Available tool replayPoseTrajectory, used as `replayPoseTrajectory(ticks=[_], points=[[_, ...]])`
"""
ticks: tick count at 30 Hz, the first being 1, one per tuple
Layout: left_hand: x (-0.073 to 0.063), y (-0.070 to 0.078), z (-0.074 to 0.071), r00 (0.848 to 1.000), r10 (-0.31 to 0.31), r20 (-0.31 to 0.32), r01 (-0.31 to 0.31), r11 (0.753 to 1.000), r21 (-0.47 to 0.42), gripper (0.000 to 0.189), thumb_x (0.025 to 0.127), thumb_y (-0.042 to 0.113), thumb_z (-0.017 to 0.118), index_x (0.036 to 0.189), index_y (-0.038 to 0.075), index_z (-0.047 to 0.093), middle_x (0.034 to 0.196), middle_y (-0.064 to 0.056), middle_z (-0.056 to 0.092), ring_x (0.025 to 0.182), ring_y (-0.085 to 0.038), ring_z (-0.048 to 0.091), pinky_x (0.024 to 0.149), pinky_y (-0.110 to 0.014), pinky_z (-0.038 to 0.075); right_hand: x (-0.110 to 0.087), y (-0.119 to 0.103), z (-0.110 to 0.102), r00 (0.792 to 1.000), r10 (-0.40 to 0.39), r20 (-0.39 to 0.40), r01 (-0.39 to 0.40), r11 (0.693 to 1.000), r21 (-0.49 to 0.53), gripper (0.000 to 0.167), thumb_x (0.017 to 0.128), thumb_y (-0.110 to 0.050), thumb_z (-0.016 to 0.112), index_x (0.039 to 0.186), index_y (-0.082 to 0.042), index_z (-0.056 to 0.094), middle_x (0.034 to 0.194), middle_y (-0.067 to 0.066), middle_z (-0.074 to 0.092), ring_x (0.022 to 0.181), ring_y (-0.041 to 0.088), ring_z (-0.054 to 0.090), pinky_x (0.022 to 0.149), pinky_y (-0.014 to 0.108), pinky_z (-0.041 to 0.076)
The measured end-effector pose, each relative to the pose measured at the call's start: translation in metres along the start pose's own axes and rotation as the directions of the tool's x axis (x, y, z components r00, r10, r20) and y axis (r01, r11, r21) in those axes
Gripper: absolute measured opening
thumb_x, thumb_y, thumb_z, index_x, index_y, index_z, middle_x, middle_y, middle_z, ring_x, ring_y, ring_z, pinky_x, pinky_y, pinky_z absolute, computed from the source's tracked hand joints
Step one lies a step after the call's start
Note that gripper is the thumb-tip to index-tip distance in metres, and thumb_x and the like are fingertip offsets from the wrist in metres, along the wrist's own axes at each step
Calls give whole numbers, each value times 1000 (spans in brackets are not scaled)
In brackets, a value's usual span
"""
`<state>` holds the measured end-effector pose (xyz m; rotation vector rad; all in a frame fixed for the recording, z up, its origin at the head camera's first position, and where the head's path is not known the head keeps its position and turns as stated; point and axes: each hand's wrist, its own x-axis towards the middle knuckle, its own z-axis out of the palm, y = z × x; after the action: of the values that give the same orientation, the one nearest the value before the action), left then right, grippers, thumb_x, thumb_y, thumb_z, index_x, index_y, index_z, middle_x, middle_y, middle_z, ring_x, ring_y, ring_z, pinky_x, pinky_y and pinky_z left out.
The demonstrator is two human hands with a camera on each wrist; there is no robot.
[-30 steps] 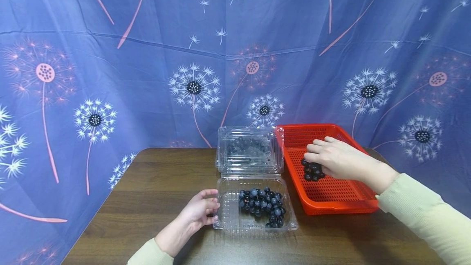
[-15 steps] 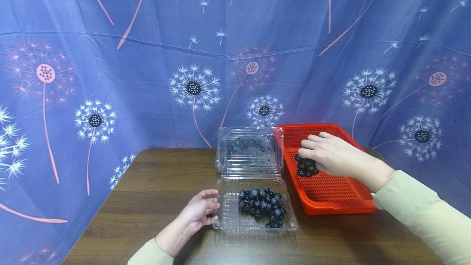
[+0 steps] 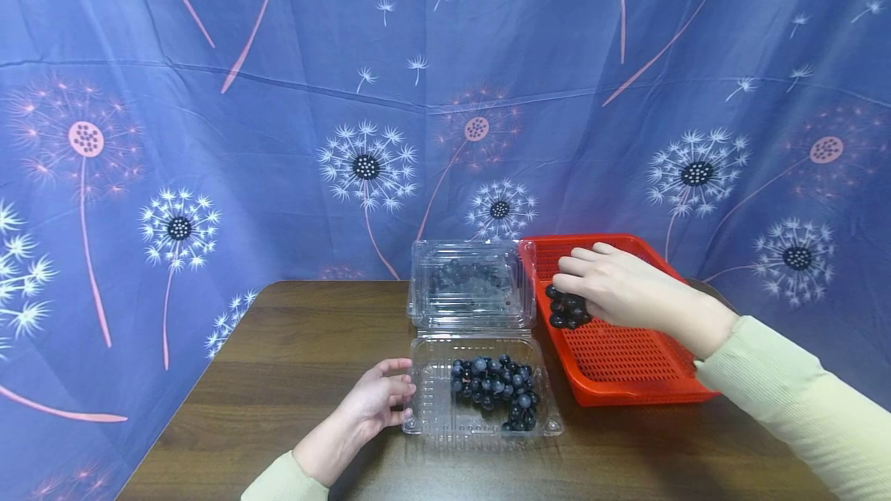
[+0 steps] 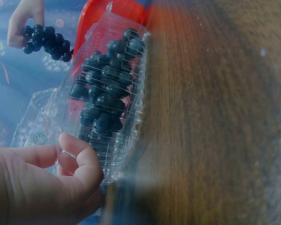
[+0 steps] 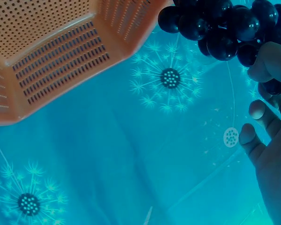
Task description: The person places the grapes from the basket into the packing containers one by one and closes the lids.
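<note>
My right hand [image 3: 616,288] holds a small bunch of dark grapes [image 3: 568,312] over the left part of a red plastic basket [image 3: 629,391]. Thumb and fingers grip the bunch from above in the right wrist view, where the grapes [image 5: 220,28] hang beside the basket's rim. A clear plastic clamshell container [image 3: 433,408] lies with its lid raised at the back, left of the basket. Inside sits a larger bunch of dark grapes [image 3: 494,385], toward the right side. My left hand [image 3: 372,400] is at the container's left rim, thumb and finger pinching the edge in the left wrist view.
The raised clear lid [image 3: 473,284] stands between the container and the backdrop, its right edge overlapping the basket's corner in the head view. Everything stands on a brown wooden table [image 3: 299,354]. A blue dandelion-print cloth [image 3: 278,138] hangs behind it.
My right hand has moved left and slightly up with the bunch of grapes, from the middle of the basket to its left part. My left hand and the container have stayed in place.
</note>
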<state>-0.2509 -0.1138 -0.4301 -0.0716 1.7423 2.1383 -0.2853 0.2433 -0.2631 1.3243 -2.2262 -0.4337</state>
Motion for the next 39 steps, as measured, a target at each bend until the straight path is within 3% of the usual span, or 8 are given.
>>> replayPoseTrajectory(ticks=[39], points=[[0, 1, 1, 1000, 0, -6, 0, 1000, -14, 49, 81, -7, 53, 127, -2, 35, 89, -2, 43, 71, -10, 47, 60, -22, 47, 52, -25, 1, 993, -27, -114, 31, 999, 42, 33, 64, -2, 63, 92, -16, 51, 80, -3, 45, 75, 19, 43, 61, 29, 29]])
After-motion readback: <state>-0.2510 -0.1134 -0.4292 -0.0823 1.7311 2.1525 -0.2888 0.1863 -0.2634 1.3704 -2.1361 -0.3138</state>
